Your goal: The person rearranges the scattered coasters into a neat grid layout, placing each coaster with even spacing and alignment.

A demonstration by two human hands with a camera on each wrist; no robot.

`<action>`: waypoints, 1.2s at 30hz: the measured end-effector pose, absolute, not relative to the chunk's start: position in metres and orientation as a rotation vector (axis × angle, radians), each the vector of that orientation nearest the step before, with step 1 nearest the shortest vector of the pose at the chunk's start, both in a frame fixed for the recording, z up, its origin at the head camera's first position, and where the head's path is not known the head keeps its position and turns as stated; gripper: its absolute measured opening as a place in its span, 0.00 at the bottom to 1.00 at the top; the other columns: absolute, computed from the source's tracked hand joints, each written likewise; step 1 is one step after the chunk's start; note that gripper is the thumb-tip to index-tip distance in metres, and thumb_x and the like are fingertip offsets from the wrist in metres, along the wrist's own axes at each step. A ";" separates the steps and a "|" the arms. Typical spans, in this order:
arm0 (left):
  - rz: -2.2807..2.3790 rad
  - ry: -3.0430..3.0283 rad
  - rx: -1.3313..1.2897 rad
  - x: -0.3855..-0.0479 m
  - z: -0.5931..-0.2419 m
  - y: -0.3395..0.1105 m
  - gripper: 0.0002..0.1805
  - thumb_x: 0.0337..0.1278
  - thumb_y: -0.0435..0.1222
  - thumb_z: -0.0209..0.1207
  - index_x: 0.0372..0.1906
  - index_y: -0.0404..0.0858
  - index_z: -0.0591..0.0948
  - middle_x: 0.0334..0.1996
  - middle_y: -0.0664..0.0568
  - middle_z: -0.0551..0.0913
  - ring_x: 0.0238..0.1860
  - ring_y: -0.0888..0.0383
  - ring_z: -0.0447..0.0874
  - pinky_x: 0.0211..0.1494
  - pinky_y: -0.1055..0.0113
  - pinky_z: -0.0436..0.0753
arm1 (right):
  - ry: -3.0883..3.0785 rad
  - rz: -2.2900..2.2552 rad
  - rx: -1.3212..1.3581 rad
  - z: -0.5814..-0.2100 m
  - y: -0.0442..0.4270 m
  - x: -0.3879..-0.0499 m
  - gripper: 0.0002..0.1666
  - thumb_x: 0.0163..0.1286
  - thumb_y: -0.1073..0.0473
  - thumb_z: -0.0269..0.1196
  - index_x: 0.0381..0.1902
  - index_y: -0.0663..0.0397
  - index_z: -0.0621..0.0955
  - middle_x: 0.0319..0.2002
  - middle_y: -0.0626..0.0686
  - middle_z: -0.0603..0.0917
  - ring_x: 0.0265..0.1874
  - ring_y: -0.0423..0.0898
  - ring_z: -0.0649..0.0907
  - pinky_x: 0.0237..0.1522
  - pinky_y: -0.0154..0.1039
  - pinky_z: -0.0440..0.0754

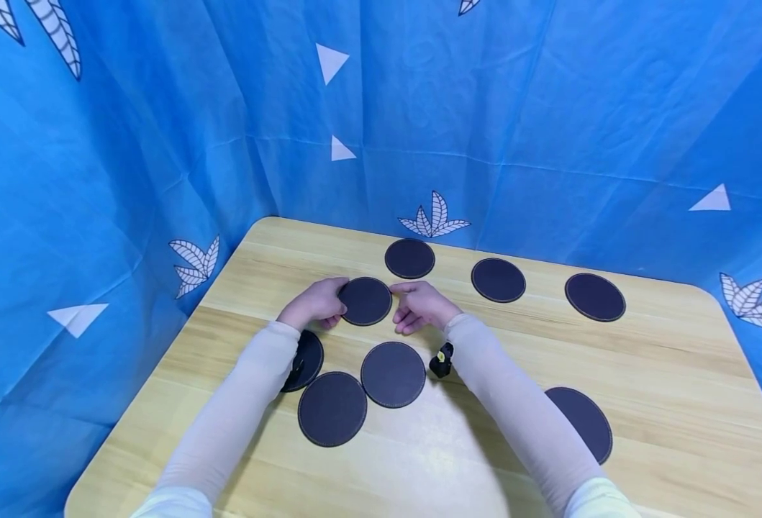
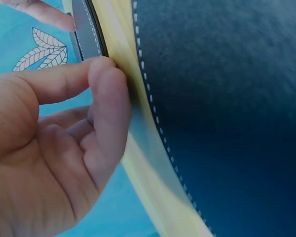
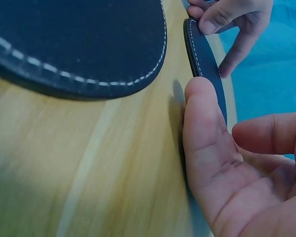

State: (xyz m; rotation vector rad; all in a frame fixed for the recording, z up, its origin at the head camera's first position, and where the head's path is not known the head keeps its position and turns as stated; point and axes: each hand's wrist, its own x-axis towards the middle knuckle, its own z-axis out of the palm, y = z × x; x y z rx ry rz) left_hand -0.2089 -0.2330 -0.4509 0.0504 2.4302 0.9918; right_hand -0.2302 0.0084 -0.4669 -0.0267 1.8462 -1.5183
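Both hands are at one round black coaster (image 1: 365,301) with pale edge stitching. My left hand (image 1: 318,302) grips its left side, thumb and forefinger at the rim. In the right wrist view that thumb (image 3: 207,24) lies over the near edge. My right hand (image 1: 422,306) touches the right side with an extended forefinger, its other fingers loosely bent. Close by lie another coaster (image 1: 409,258) behind, and two coasters in front, one right (image 1: 393,374) and one nearer me (image 1: 332,409). A further coaster (image 1: 311,356) is partly hidden under my left forearm.
On the wooden table (image 1: 471,439), more coasters lie at the back right (image 1: 498,280) and far right (image 1: 595,296). One coaster (image 1: 584,421) sits partly behind my right forearm. A blue patterned curtain (image 1: 432,108) hangs along the table's back and left edges.
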 end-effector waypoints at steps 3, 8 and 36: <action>0.889 2.501 0.074 -0.207 -0.448 -0.234 0.39 0.70 0.28 0.52 0.81 0.36 0.51 0.24 0.43 0.80 0.17 0.57 0.74 0.27 0.65 0.76 | 1.865 -1.512 -0.052 -0.467 0.009 -0.229 0.38 0.68 0.72 0.49 0.77 0.55 0.65 0.28 0.62 0.83 0.20 0.49 0.84 0.28 0.43 0.87; 0.794 2.585 0.113 -0.203 -0.443 -0.233 0.36 0.74 0.34 0.52 0.80 0.35 0.53 0.53 0.38 0.81 0.17 0.55 0.77 0.43 0.58 0.79 | 1.913 -1.503 -0.087 -0.466 0.012 -0.226 0.37 0.70 0.71 0.48 0.77 0.57 0.64 0.29 0.62 0.83 0.20 0.49 0.83 0.28 0.43 0.87; 0.780 2.735 0.379 -0.160 -0.423 -0.206 0.09 0.71 0.36 0.59 0.50 0.38 0.83 0.29 0.55 0.81 0.27 0.58 0.77 0.34 0.61 0.77 | 2.131 -1.406 -0.242 -0.453 0.050 -0.182 0.23 0.72 0.69 0.51 0.64 0.68 0.75 0.26 0.61 0.81 0.20 0.50 0.81 0.27 0.43 0.84</action>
